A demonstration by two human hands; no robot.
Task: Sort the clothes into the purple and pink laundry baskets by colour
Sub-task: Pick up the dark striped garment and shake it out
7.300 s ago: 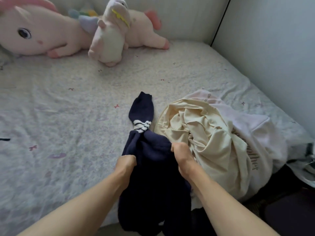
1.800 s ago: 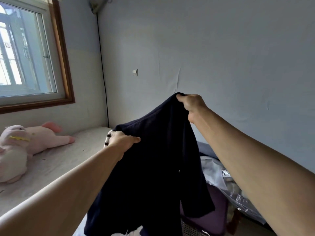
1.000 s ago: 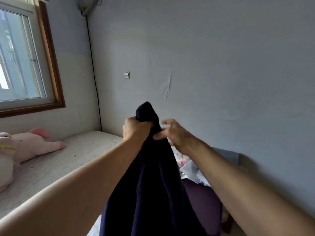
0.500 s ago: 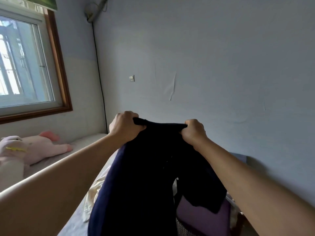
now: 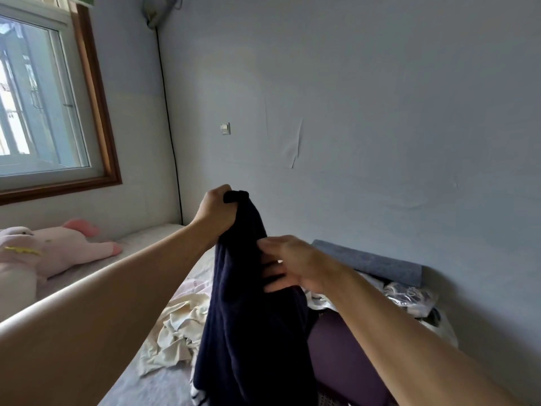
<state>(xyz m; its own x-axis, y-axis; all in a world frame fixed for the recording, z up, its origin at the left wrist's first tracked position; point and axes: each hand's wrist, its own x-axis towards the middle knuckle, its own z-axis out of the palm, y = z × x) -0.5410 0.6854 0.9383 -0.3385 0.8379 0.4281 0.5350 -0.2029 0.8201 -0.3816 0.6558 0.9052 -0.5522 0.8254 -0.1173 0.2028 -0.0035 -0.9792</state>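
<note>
The left hand clenched the top of one dark navy garment, which hung lengthwise straight down over the purple basket. The right hand, fingers loose, touched its side, nearer the basket. One cream garment lay on the bed. No pink basket showed.
</note>
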